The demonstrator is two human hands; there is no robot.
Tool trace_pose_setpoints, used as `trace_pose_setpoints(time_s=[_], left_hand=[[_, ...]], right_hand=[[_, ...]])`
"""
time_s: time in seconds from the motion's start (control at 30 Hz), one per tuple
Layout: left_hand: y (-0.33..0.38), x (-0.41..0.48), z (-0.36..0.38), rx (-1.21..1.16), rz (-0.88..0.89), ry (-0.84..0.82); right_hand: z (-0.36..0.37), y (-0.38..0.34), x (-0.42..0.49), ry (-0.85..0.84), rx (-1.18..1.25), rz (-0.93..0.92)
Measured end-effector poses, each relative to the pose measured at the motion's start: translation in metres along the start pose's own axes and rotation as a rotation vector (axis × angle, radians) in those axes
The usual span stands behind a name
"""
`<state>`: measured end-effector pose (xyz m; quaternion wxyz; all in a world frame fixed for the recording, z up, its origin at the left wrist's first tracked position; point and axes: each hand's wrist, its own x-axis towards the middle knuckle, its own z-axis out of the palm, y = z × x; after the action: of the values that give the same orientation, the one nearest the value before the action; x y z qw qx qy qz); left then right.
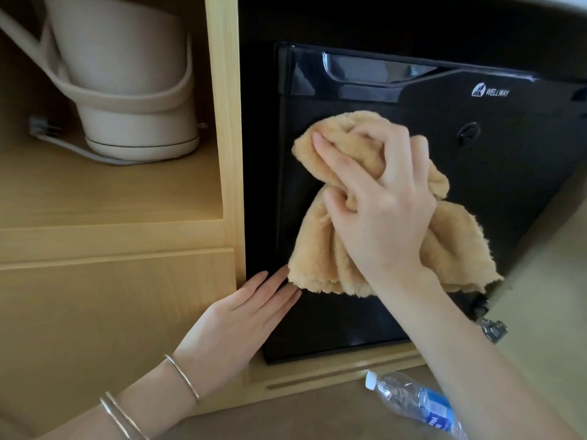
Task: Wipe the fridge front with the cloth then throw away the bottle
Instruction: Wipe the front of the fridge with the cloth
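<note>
Bunched in the right hand [381,201], the fluffy tan cloth [320,249] is gripped with the fingers curled into its folds and pressed against the black front of the mini fridge [514,173], about mid-door in the head view; its loose lower part hangs below the wrist and fans out over the door. On the door above are a glossy recessed handle [374,71] along the top, a white WELLWAY logo [490,90] at the upper right and a small round keyhole [468,133] just right of the cloth. The left hand [244,322] lies flat, fingers straight and together, holding nothing, with its fingertips at the fridge's lower left edge beside the light wooden cabinet [111,312], just below the cloth's hanging corner; thin metal bangles [182,376] circle that wrist and forearm. A clear plastic water bottle [409,398] with a white cap and blue label lies on its side on the floor in front of the fridge, under the right forearm, touched by neither hand. In the open cabinet compartment to the left a beige electric kettle [127,77] stands on its base, its cord [63,144] beside it
</note>
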<state>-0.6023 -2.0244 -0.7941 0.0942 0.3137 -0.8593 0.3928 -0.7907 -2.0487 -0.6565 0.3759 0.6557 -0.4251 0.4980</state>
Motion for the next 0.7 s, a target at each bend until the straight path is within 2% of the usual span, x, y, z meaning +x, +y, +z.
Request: trace_pose_setpoints(time_s=[0.13,0.23,0.4,0.57,0.7], left_hand=[[-0.001,0.001,-0.003,-0.015,0.033,0.003],[-0.005,0.0,-0.009,-0.005,0.032,-0.018],[-0.005,-0.001,-0.015,0.006,0.013,-0.02],[-0.007,0.005,-0.027,0.009,0.005,0.013],[-0.021,0.022,-0.048,0.07,-0.112,0.065]], right_hand=[[0.009,0.007,-0.014,0.087,0.009,-0.096],[0.009,0.012,-0.017,0.091,0.019,-0.154],[0.006,0.03,-0.046,-0.013,0.009,-0.282],[-0.001,0.057,-0.087,-0.161,-0.006,-0.325],[-0.013,0.073,-0.11,-0.318,0.006,-0.318]])
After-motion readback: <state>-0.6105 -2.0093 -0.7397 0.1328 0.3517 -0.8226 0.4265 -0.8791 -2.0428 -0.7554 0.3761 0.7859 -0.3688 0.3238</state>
